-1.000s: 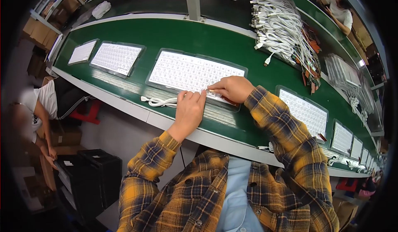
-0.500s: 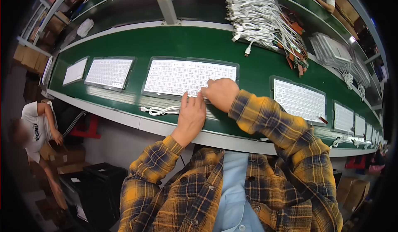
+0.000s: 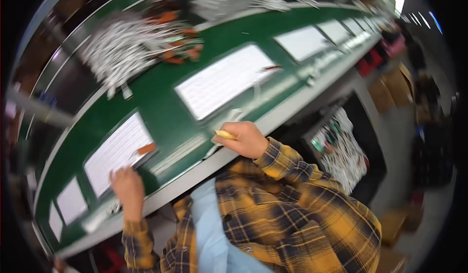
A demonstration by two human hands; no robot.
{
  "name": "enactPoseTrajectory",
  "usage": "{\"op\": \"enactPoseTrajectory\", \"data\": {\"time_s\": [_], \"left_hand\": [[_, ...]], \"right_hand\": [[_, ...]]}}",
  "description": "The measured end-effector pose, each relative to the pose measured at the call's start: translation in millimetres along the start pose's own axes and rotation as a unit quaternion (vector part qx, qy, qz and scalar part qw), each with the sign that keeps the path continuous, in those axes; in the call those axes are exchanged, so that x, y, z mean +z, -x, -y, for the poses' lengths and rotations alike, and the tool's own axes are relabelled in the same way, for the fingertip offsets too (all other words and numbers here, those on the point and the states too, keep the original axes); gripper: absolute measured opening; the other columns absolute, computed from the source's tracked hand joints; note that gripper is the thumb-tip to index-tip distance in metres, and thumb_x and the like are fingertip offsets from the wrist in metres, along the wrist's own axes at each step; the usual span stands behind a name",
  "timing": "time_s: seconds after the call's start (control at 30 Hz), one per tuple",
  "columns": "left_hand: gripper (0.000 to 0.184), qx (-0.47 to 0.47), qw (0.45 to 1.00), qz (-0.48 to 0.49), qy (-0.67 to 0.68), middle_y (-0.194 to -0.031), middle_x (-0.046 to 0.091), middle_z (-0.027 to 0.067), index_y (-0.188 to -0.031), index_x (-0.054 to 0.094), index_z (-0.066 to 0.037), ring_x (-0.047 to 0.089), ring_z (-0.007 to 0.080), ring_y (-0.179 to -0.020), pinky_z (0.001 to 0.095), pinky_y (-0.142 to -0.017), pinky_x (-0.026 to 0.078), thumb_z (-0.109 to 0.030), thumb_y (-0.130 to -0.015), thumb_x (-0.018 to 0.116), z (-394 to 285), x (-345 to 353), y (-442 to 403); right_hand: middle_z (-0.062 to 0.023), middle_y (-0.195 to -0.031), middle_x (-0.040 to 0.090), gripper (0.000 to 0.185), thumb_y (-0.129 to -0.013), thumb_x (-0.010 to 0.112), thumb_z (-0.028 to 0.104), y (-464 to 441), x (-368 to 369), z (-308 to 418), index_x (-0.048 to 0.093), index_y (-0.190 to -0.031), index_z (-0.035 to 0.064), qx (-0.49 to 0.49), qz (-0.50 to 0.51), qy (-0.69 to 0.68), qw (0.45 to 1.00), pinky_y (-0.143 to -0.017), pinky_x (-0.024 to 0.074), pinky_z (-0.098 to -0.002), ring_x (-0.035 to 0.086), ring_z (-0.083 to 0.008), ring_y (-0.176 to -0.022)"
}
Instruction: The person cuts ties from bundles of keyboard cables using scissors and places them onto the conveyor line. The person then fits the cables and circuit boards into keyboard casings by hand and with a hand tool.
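Motion blurs the view. My left hand point(image 3: 127, 185) is at the lower edge of a white keyboard panel point(image 3: 114, 153), its fingers slightly apart with nothing visible between them. A small orange strip point(image 3: 146, 149) lies at that panel's right side. My right hand point(image 3: 246, 140) is closed around a small yellow object point(image 3: 225, 135), over the front part of the green work surface point(image 3: 165, 121). Beyond it lies another white keyboard panel point(image 3: 226, 81), with a thin reddish strip point(image 3: 270, 68) at its right end and a white cable point(image 3: 257, 91) beside it.
White cables with orange ends point(image 3: 131, 46) are heaped at the back left. More panels point(image 3: 303, 42) run along the surface to the right, and others point(image 3: 71, 201) stand at the left. Below the front edge point(image 3: 292, 100), a black bin point(image 3: 375, 146) holds cables.
The view has swung to the right. My hands have moved apart; my left hand stays by the middle panel, my right has left it. The yellow object now shows clearly, and the orange strip is uncovered.
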State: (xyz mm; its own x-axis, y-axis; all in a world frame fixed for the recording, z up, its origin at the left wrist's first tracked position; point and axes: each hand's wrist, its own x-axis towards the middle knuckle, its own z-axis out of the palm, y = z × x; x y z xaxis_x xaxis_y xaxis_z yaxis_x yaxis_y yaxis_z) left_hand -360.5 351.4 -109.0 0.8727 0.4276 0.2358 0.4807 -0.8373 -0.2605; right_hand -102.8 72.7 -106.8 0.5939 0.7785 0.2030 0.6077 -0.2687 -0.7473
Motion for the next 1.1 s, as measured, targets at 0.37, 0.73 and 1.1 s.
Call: {"op": "enactPoseTrajectory", "data": {"time_s": [0.37, 0.73, 1.1], "left_hand": [[0.033, 0.159, 0.931, 0.049, 0.326, -0.099, 0.058, 0.0109, -0.116, 0.063, -0.002, 0.053, 0.0271, -0.088, 0.035, -0.093, 0.039, -0.003, -0.083, 0.063, -155, -67, -69], [0.036, 0.338, 0.872, 0.1, 0.34, -0.097, 0.059, 0.0085, -0.115, 0.065, -0.005, 0.055, 0.0256, -0.091, 0.0432, -0.104, 0.037, -0.004, -0.08, 0.067, -269, -94, -76], [0.035, 0.308, 0.88, 0.115, 0.342, -0.096, 0.06, 0.0074, -0.115, 0.066, -0.005, 0.056, 0.0243, -0.092, 0.0471, -0.11, 0.033, -0.003, -0.08, 0.068, -282, -102, -71]], "right_hand": [[-0.0097, -0.081, 0.066, 0.023, -0.093, 0.062, 0.028, 263, -181, -141, 0.068, -0.094, 0.0053, 0.524, -0.179, 0.111, 0.825, -0.069, 0.0506, -0.0382, 0.063, -0.0283, -0.075], [-0.0078, -0.097, 0.066, 0.022, -0.086, 0.066, 0.025, 317, -196, -304, 0.068, -0.102, 0.0093, 0.544, -0.083, 0.33, 0.767, -0.077, 0.0527, -0.0447, 0.065, -0.0315, -0.082], [-0.0087, -0.093, 0.069, 0.018, -0.086, 0.065, 0.023, 289, -232, -339, 0.065, -0.097, 0.0084, 0.521, -0.077, 0.391, 0.755, -0.076, 0.0547, -0.0455, 0.068, -0.0323, -0.083]]}}
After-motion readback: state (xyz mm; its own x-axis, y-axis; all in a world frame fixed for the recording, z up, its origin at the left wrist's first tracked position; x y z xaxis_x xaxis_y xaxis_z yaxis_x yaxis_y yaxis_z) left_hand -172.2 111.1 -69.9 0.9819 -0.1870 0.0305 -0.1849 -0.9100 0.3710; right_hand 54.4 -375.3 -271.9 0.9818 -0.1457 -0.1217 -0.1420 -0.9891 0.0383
